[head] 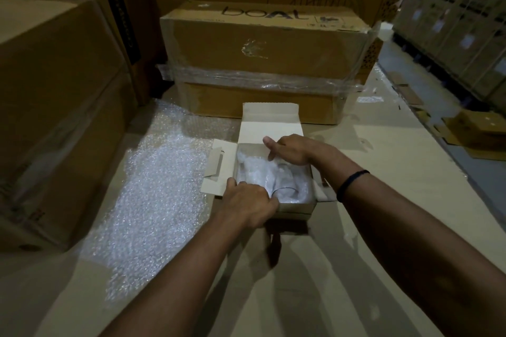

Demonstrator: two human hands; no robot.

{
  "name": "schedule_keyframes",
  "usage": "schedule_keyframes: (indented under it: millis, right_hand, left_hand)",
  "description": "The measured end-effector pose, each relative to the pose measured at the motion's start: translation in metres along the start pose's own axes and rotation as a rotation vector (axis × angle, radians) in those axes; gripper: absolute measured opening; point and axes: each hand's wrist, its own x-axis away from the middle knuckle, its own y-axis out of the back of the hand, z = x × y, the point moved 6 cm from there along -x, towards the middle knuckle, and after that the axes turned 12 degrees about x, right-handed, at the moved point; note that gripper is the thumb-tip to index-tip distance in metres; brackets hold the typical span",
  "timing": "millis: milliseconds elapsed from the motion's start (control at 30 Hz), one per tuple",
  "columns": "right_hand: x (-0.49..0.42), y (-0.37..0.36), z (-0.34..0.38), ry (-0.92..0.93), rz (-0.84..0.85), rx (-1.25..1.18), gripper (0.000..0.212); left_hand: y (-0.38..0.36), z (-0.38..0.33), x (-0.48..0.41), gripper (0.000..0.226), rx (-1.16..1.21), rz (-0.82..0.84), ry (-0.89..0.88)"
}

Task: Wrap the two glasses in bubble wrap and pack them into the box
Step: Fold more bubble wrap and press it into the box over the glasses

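- Warehouse setting, dimly lit: stacked cartons [54, 90] stand along the left edge of the cardboard work surface [383, 150], and a film-banded carton [262, 44] stands along its far edge.
- Task box [295, 210] sits open near the middle of the work surface. Its lid flap [271, 123] is raised at the far side and its side flap [219, 164] is folded out to the left.
- Wrapped bundle [257, 172] lies inside the box and fills most of it. A curved glass rim shows through the wrap close to the near wall.
- Whether both glasses are in that bundle cannot be confirmed. No bare glass is visible on the work surface.
- Left hand [249, 200] grips the box at its near-left corner, thumb at the left wall and fingers curled over the near rim.
- Right hand [295, 150] is over the far-right part of the box, fingers extended and pressing on the bundle. It holds nothing.
- Spare bubble wrap sheet [153, 186] lies flat just left of the box and runs toward the near-left of the work surface.
- Assessment: wrapping appears complete and the packing is in its last stage.
- Outstanding, as judged: seat the bundle below the rim, fold in the side flaps and close the lid. None of the flaps is closed yet.
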Motion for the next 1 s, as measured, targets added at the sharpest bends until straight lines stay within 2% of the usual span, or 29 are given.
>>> schedule_keyframes:
  millis: [100, 133, 300, 433, 567, 733, 867, 933, 1000]
  right_hand:
    - [-0.001, -0.014, 0.005, 0.036, 0.058, -0.01, 0.087]
    - [-0.004, -0.019, 0.004, 0.03, 0.077, -0.01, 0.091]
    - [-0.009, -0.025, 0.007, 0.006, 0.178, 0.012, 0.115]
    - [-0.006, -0.001, 0.008, -0.04, 0.074, -0.015, 0.099]
    - [-0.008, -0.009, 0.005, -0.125, 0.136, -0.018, 0.097]
    - [-0.011, -0.016, 0.008, -0.118, 0.152, -0.005, 0.097]
    - [-0.006, -0.005, 0.014, -0.072, 0.067, 0.086, 0.097]
    - [-0.004, -0.014, 0.02, -0.066, 0.115, 0.091, 0.097]
    - [-0.004, -0.024, 0.02, -0.082, 0.171, 0.07, 0.098]
  left_hand:
    - [0.009, -0.003, 0.008, 0.053, -0.021, -0.262, -0.06]
    - [0.01, -0.004, 0.009, 0.056, -0.029, -0.293, -0.059]
    - [-0.005, -0.006, 0.005, 0.074, -0.084, -0.143, 0.005]
    - [-0.002, -0.007, 0.005, 0.085, -0.083, -0.104, 0.025]
    - [0.009, 0.0, 0.012, 0.092, -0.075, -0.306, -0.033]
    - [-0.002, -0.001, 0.012, 0.095, -0.093, -0.234, -0.012]
    - [-0.011, -0.001, 0.009, 0.103, -0.064, -0.158, 0.032]
    - [-0.009, 0.0, 0.011, 0.108, -0.035, -0.152, 0.036]
    - [-0.005, -0.001, 0.015, 0.096, 0.019, -0.176, 0.039]
